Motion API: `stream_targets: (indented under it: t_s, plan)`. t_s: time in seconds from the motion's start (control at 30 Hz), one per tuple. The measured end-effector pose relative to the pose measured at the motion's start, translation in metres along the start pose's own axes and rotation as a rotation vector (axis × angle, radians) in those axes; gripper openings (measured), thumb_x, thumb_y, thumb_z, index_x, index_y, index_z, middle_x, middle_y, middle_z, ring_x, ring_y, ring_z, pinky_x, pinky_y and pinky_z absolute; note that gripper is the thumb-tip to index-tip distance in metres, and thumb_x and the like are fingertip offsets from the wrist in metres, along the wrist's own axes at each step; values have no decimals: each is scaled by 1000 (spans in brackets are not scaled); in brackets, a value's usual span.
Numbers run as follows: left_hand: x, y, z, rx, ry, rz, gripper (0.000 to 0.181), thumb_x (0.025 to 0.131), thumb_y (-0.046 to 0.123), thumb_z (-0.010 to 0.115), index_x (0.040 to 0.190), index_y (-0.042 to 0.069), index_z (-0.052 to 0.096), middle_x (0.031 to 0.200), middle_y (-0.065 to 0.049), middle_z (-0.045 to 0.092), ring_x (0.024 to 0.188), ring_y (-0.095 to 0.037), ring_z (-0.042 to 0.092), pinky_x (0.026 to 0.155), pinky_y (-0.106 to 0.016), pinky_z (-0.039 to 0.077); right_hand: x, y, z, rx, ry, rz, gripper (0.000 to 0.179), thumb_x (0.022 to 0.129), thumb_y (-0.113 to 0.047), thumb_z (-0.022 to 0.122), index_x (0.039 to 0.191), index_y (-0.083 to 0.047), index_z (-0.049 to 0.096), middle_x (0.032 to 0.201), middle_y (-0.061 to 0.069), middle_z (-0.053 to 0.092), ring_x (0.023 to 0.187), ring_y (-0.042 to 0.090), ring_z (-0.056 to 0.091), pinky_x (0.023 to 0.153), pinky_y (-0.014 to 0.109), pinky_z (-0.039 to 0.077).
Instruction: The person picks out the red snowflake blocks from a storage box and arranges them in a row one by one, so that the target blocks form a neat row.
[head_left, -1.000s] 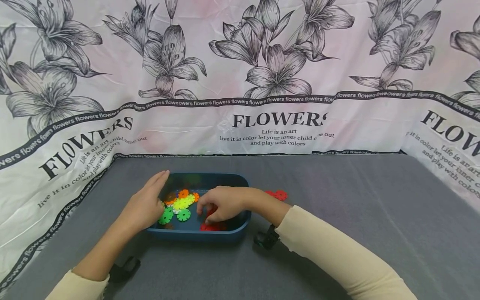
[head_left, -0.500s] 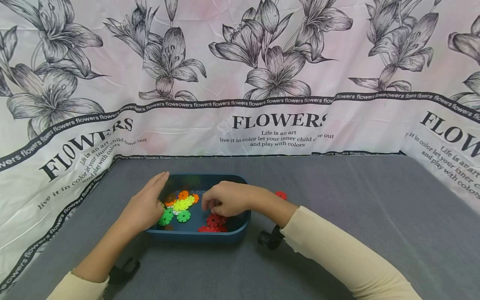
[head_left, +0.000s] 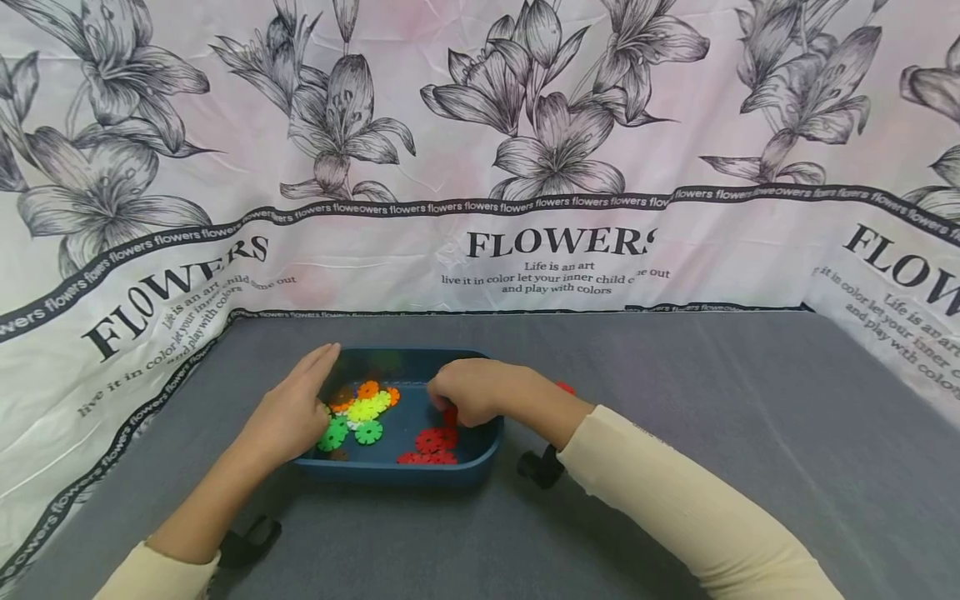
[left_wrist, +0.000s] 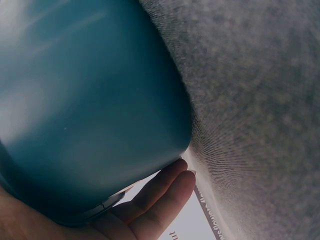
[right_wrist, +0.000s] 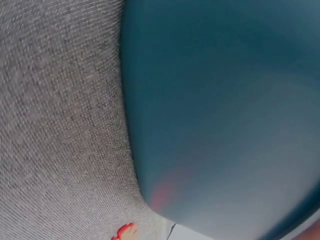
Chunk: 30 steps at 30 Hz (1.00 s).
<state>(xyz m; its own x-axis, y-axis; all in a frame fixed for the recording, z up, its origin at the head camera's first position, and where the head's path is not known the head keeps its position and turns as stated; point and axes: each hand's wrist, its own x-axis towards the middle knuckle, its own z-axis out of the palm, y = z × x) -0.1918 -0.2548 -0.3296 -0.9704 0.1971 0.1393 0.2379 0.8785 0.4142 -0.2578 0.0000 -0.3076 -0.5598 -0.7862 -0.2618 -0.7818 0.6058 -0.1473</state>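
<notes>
A dark blue tub [head_left: 390, 474] stands on the grey table. My left hand [head_left: 288, 412] grips its left end, thumb over the rim and fingers along the outer wall; in the left wrist view the fingers [left_wrist: 167, 195] lie at the tub's end. My right hand [head_left: 476, 393] reaches into the tub's right side, fingers bent down. A red snowflake disc [head_left: 450, 416] shows right at its fingertips; whether they pinch it I cannot tell. Several red snowflake discs [head_left: 431, 446] lie just in front. Green discs [head_left: 368, 432], yellow discs [head_left: 363, 407] and orange discs [head_left: 368, 389] are clustered at the left.
Outside the tub, a red disc [head_left: 566, 387] lies on the table behind the right forearm, which partly covers it. The grey tabletop [head_left: 712, 417] runs back to a flower-printed cloth [head_left: 555, 267] that walls off the rear and sides.
My right hand has moved right and slightly back inside the tub, uncovering the red discs at the front. More of the red discs outside is now hidden by the forearm. My left hand stays put.
</notes>
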Motion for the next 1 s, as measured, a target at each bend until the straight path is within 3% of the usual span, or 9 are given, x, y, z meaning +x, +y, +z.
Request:
stream_targets:
  t_s: [0.1, 0.2, 0.43, 0.63, 1.0]
  plan:
    - [1, 0, -1, 0, -1, 0, 79, 82, -12, 41, 159, 1, 23, 160, -22, 23, 50, -18, 31, 47, -32, 29, 1, 1, -2, 24, -36, 13, 19, 87, -2, 74, 85, -12, 58, 80, -2, 54, 75, 15, 49, 65, 25, 41]
    - [1, 0, -1, 5, 1, 0, 79, 82, -12, 41, 158, 1, 23, 160, -22, 23, 51, -18, 32, 48, -32, 29, 1, 0, -4, 45, -59, 14, 22, 87, -7, 77, 81, -12, 56, 77, -2, 52, 71, 14, 47, 63, 24, 39]
    - [1, 0, 0, 8, 6, 7, 78, 82, -13, 40, 158, -1, 24, 160, -23, 24, 51, -18, 31, 48, -31, 29, -1, 5, 1, 173, 75, -78, 17, 86, 7, 65, 85, -11, 65, 75, 0, 59, 69, 15, 51, 60, 24, 43]
    - [-1, 0, 1, 2, 6, 5, 78, 82, -13, 41, 158, -1, 24, 160, -23, 24, 50, -17, 31, 48, -31, 29, -3, 6, -2, 318, 116, -54, 23, 88, 8, 60, 100, -10, 68, 70, -1, 60, 63, 14, 52, 58, 26, 46]
    - [0, 0, 0, 6, 13, 9, 78, 82, -13, 42, 157, -2, 26, 159, -23, 25, 61, -20, 42, 48, -31, 29, -6, 14, -5, 674, 232, -30, 16, 88, 6, 62, 96, -5, 71, 75, 2, 68, 68, 18, 64, 67, 31, 55]
